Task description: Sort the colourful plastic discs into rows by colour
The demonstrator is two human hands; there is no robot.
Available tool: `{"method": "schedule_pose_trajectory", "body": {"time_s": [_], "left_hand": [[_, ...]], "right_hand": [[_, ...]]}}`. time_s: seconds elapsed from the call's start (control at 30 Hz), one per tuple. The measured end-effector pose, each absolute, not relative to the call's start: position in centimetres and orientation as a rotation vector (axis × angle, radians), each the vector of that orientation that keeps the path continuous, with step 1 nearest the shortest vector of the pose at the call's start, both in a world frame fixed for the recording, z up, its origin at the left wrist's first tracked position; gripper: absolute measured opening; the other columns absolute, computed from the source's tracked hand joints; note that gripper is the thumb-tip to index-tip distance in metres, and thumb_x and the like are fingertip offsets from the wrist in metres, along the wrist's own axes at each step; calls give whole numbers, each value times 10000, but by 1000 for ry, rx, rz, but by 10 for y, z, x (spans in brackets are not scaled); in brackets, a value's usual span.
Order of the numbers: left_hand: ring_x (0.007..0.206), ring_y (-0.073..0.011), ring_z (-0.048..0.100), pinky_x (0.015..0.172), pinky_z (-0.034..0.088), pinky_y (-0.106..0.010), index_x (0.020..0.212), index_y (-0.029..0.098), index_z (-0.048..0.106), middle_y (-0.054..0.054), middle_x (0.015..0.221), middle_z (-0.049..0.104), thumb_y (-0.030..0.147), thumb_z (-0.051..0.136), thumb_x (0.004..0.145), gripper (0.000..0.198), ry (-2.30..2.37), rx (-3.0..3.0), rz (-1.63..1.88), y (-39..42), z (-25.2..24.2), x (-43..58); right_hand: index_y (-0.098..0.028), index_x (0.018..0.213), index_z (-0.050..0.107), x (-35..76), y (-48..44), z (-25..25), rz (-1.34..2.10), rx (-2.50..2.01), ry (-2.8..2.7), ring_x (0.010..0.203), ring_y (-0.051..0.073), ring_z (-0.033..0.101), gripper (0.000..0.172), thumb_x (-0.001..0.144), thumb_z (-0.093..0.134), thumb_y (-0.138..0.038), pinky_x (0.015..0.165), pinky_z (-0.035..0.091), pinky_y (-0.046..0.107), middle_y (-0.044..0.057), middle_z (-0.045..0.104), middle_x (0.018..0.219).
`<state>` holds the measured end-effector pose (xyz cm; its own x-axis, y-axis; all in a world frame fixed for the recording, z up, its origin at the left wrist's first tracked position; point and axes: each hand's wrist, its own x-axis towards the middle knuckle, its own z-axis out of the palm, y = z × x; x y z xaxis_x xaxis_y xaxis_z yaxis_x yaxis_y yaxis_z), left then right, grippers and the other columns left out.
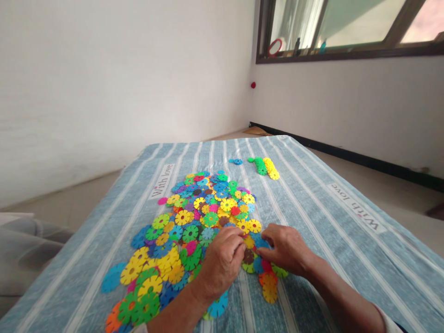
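Flower-shaped notched plastic discs in many colours lie in a loose pile, among them a yellow disc (182, 217) and a green disc (190, 234). My left hand (224, 259) rests over the pile's right side, its fingers curled and pressed together. What lies under those fingertips is hidden. At the pile's right edge is my right hand (286, 246), with thumb and bent fingers apart, touching or close beside a blue disc (258, 239). A brown disc (248, 256) sits between the two hands. An orange-yellow disc (269, 292) lies nearer to me, below my right hand.
Farther back on the striped cloth (312, 199) are a row of green discs (261, 166) and a row of yellow discs (271, 169), lying side by side. A few blue discs (237, 162) lie left of them. White walls and a window (347, 27) stand beyond.
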<state>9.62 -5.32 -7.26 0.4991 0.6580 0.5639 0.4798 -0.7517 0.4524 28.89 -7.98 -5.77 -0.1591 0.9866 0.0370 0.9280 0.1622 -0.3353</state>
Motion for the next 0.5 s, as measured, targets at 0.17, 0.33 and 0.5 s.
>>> {"method": "schedule_pose_trajectory", "body": {"time_s": [0.17, 0.33, 0.5], "left_hand": [[881, -200, 640, 792, 546, -342, 729, 179, 620, -73, 855, 684, 70, 496, 834, 196, 968, 2511, 1070, -53, -72, 96], [881, -200, 642, 795, 544, -336, 735, 174, 627, -71, 848, 686, 68, 506, 831, 187, 964, 2515, 1073, -52, -72, 97], [892, -196, 645, 809, 543, -326, 741, 170, 629, -75, 862, 690, 63, 511, 823, 179, 957, 2527, 1074, -52, -72, 96]], "right_hand": [[-193, 778, 671, 289, -79, -62, 325, -1851, -2200, 700, 152, 580, 225, 774, 615, -410, 593, 258, 258, 26, 674, 787], [-185, 754, 656, 285, -79, -64, 294, -1862, -2186, 704, 149, 579, 208, 778, 581, -377, 602, 258, 263, 30, 670, 779], [-183, 757, 644, 285, -78, -64, 358, -1856, -2153, 696, 144, 554, 174, 745, 577, -343, 605, 255, 263, 26, 659, 773]]}}
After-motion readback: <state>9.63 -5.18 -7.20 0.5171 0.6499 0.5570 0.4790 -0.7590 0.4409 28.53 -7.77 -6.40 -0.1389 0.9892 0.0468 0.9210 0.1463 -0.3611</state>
